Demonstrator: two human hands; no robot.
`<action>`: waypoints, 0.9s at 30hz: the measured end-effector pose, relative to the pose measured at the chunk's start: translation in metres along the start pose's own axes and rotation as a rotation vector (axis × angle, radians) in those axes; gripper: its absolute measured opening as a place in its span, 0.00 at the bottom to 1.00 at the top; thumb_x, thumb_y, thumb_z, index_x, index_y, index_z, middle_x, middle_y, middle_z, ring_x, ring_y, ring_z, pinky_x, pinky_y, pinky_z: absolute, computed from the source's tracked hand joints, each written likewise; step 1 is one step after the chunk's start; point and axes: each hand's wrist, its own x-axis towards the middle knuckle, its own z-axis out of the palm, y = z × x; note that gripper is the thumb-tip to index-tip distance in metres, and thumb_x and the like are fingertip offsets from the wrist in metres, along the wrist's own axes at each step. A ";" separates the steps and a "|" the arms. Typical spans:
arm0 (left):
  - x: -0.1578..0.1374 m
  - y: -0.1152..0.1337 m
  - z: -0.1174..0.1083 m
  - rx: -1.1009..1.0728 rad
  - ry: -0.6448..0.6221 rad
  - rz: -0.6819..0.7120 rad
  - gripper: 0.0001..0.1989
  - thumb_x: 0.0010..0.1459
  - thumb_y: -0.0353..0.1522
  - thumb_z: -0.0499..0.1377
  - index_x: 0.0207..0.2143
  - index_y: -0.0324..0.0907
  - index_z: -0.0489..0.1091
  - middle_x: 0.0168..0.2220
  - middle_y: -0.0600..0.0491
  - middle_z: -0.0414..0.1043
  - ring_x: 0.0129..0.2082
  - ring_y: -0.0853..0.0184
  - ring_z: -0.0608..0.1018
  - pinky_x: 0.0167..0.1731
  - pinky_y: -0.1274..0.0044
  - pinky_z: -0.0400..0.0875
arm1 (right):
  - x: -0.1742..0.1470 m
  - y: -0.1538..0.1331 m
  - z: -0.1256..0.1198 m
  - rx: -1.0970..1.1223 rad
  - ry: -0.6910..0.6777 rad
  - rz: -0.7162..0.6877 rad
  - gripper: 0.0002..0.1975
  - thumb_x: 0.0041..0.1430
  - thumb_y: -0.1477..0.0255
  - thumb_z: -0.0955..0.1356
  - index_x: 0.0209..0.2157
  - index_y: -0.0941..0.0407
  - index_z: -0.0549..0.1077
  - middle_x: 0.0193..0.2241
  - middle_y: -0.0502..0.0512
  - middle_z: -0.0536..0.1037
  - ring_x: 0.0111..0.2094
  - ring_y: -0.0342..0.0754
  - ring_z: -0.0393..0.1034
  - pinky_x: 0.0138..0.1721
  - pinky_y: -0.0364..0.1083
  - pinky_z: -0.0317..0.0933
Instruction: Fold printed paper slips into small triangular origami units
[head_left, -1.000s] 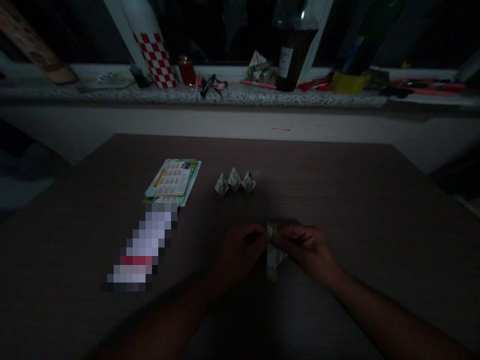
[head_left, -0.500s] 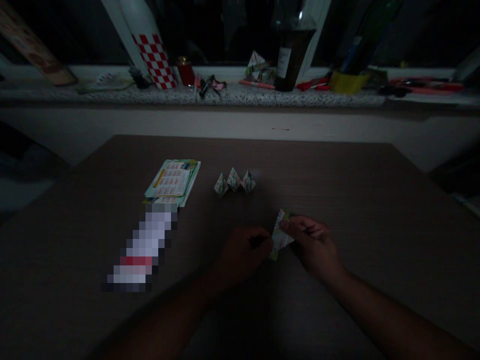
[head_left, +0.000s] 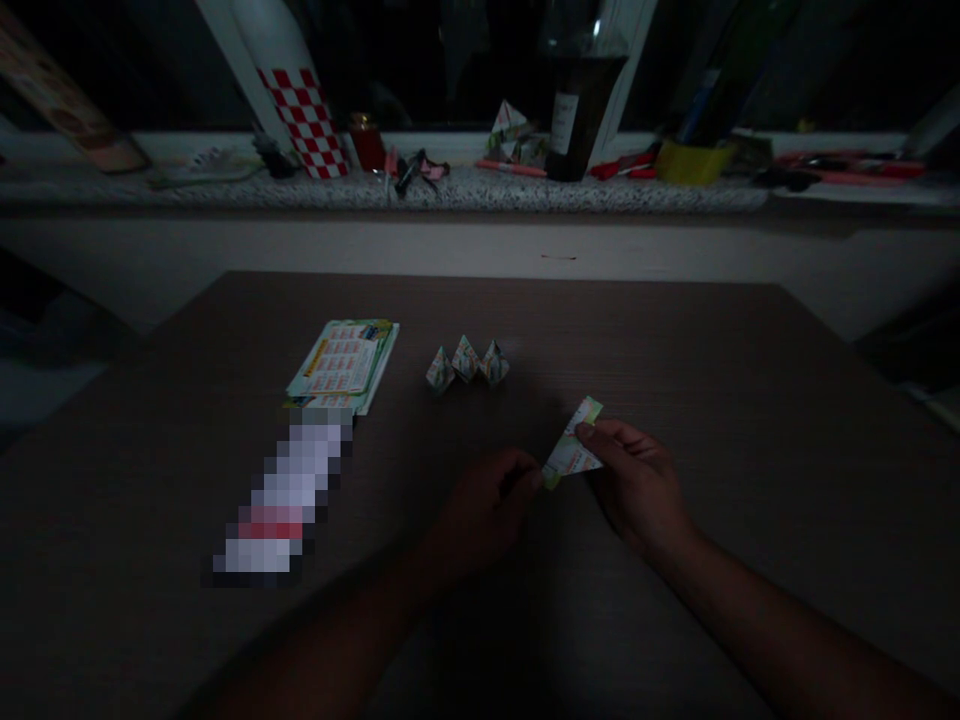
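Note:
A small folded paper (head_left: 571,452), white and green with printed text, is held above the table in front of me. My right hand (head_left: 637,475) pinches its right side, thumb on top and the other fingers behind. At its lower left corner, my left hand (head_left: 491,505) has thumb and forefinger closed on the paper's tip; deep shadow covers most of that hand. Beyond my hands stands a row of three small folded paper pieces (head_left: 466,362) with pointed tops, side by side.
To the left lies a stack of printed calendar sheets (head_left: 341,362), with a pixelated item (head_left: 281,490) in front of it. Behind the wooden table (head_left: 712,370), a granite windowsill (head_left: 442,195) carries a red-and-white checkered bottle (head_left: 307,120), a dark bottle (head_left: 581,115) and a yellow container (head_left: 694,163).
The folded paper has turned and shifted slightly up and right, its top now leaning rightward. My right hand moved a little with it. Both hands stay at the paper.

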 end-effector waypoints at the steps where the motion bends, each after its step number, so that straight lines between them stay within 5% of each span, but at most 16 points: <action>1: 0.000 0.000 -0.001 0.019 -0.001 0.006 0.11 0.61 0.36 0.51 0.33 0.39 0.69 0.26 0.57 0.67 0.26 0.71 0.68 0.27 0.80 0.61 | 0.000 0.000 -0.001 0.002 0.005 -0.002 0.07 0.45 0.70 0.76 0.23 0.56 0.76 0.19 0.48 0.75 0.21 0.41 0.67 0.27 0.43 0.62; 12: 0.002 -0.009 0.002 0.028 0.108 0.070 0.09 0.57 0.33 0.58 0.40 0.41 0.71 0.36 0.54 0.76 0.35 0.68 0.76 0.37 0.79 0.68 | 0.002 0.004 -0.006 -0.118 -0.009 -0.081 0.08 0.47 0.67 0.75 0.25 0.56 0.76 0.18 0.47 0.74 0.19 0.42 0.65 0.24 0.43 0.59; 19: 0.005 -0.008 0.003 0.175 0.061 0.205 0.06 0.56 0.29 0.60 0.36 0.40 0.75 0.36 0.52 0.77 0.35 0.69 0.77 0.38 0.78 0.69 | 0.001 0.006 -0.010 -0.258 -0.031 -0.112 0.11 0.47 0.63 0.74 0.27 0.57 0.75 0.18 0.48 0.73 0.19 0.42 0.63 0.23 0.43 0.57; 27: 0.005 -0.016 0.003 0.396 0.194 0.473 0.06 0.58 0.28 0.58 0.39 0.40 0.73 0.36 0.51 0.77 0.37 0.68 0.77 0.40 0.77 0.72 | 0.004 0.008 -0.011 -0.201 -0.040 -0.108 0.13 0.49 0.67 0.74 0.21 0.56 0.68 0.15 0.43 0.65 0.17 0.39 0.57 0.23 0.42 0.53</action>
